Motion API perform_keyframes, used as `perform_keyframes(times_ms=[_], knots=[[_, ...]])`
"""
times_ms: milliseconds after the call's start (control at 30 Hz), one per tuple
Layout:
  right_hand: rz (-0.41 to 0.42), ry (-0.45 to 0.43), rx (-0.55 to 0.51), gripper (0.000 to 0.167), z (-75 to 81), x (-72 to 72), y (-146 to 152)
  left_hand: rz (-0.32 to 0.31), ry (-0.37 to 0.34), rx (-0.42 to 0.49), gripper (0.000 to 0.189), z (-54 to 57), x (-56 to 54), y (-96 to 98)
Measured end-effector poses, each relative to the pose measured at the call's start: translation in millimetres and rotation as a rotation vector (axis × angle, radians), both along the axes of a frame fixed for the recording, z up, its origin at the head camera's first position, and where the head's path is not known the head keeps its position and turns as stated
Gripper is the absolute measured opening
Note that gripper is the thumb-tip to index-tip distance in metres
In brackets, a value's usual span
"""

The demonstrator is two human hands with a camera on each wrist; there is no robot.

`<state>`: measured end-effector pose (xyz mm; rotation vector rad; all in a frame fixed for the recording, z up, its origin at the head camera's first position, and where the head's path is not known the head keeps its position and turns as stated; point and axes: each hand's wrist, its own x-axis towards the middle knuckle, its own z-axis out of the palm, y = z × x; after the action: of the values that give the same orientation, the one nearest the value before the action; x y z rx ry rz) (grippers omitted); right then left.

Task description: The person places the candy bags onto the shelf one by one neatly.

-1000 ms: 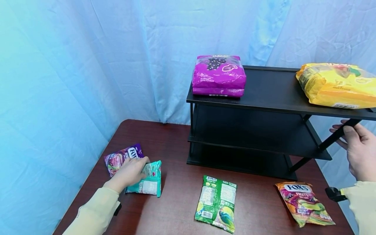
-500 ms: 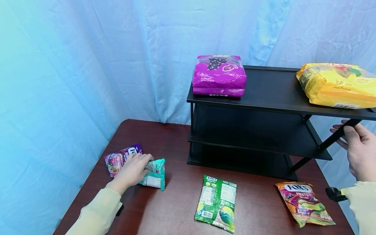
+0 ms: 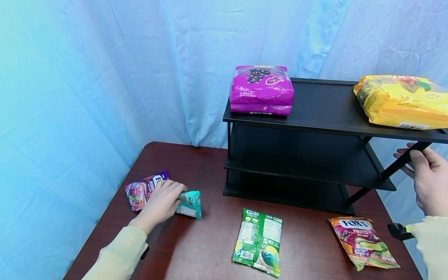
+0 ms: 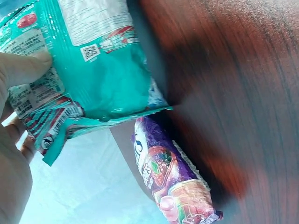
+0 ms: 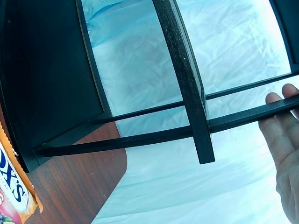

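Note:
My left hand (image 3: pixel 164 200) pinches a teal candy bag (image 4: pixel 103 79) by one end, thumb on its printed back. In the left wrist view the bag is tilted, its lower edge close to the dark tabletop. A purple candy bag (image 3: pixel 138 192) lies just behind it, partly covered by the hand in the head view. On the far right, my right hand (image 3: pixel 432 177) grips a front post (image 5: pixel 243 116) of the black three-tier shelf (image 3: pixel 308 155), with its fingers behind the post.
On the shelf's top sit a magenta bag (image 3: pixel 260 91) at left and a yellow bag (image 3: pixel 406 103) at right. A green candy bag (image 3: pixel 259 241) and an orange FOX'S bag (image 3: pixel 362 243) lie on the brown table (image 3: pixel 199 252) in front. Blue curtains (image 3: pixel 140 58) hang behind.
My left hand has moved a little right and away from me, carrying the teal bag, which has tipped and shows less of itself. My right hand stays on the post.

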<state>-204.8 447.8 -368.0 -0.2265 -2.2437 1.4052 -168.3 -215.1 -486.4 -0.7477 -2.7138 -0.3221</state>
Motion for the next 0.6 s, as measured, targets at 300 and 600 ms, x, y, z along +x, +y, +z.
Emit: perform_keyframes(times_ms=[300,600], knots=[[0.003,0.01,-0.001,0.04,-0.1,-0.2,-0.5,-0.089,0.09,0.014,0.036,-5.7,2.3,1.3],[-0.009,-0.001,0.018,0.04,-0.1,1.1,-1.8,-0.176,0.161,0.028,0.039,-9.1,6.1,-1.4]])
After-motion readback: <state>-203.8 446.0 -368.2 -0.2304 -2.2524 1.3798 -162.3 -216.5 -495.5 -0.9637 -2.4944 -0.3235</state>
